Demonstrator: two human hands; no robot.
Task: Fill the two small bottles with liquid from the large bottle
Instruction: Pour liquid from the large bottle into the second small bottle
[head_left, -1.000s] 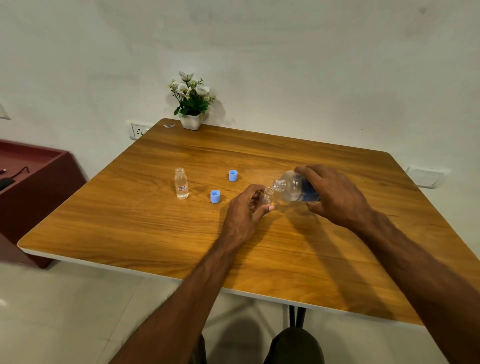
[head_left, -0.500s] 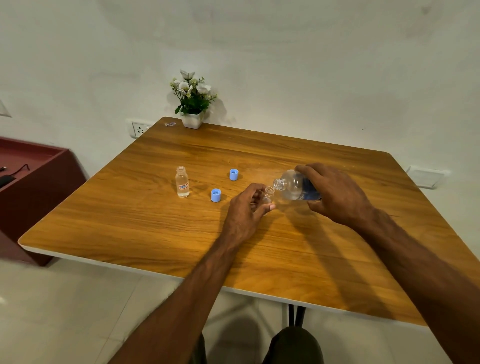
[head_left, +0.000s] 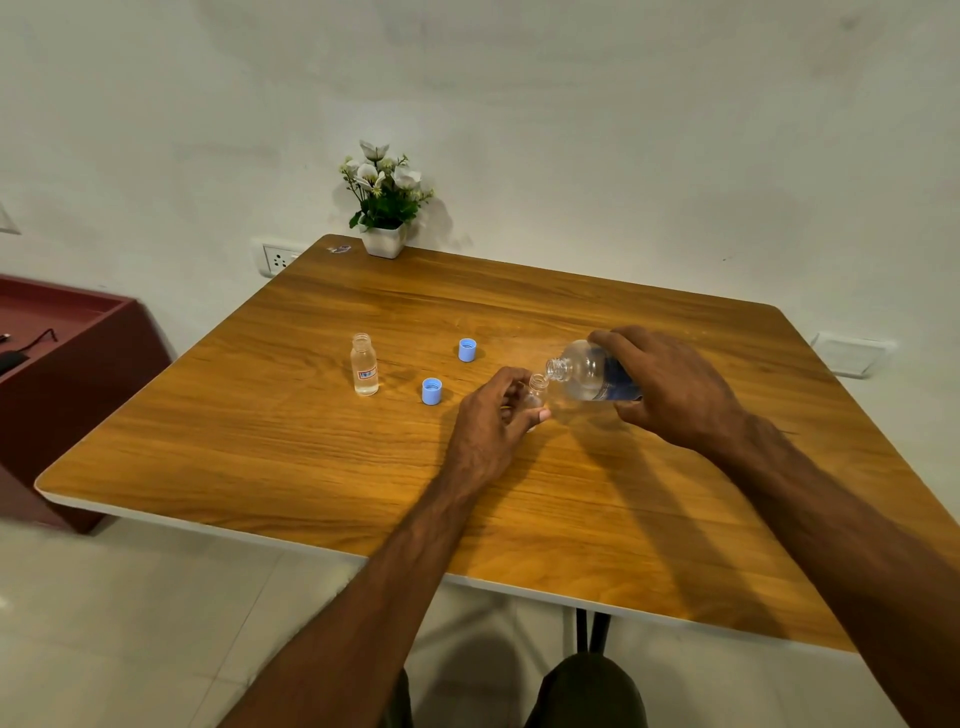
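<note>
- Currently, you are partway through the task: one small bottle (head_left: 364, 365) stands uncapped on the tabletop (head_left: 311, 457), well to the left of your hands, and holds clear liquid nearly up to its neck, so it reads as filled.
- Your left hand (head_left: 493, 421) grips the second small bottle (head_left: 537, 387) upright, fingers curled round its body; how much liquid it holds cannot be seen behind the fingers.
- Your right hand (head_left: 670, 389) grasps the large bottle (head_left: 587, 370), tipped almost level, its open mouth just beside and slightly above the mouth of the second small bottle. No stream is distinguishable.
- Remaining work, as judged: finish filling the second small bottle, then set the large bottle upright.
- Count: two small bottles, one large bottle, two blue caps (head_left: 431, 391) lying open-side up between the filled bottle and your hands, apart from each other; one potted flower (head_left: 384, 208) at the far edge.
</note>
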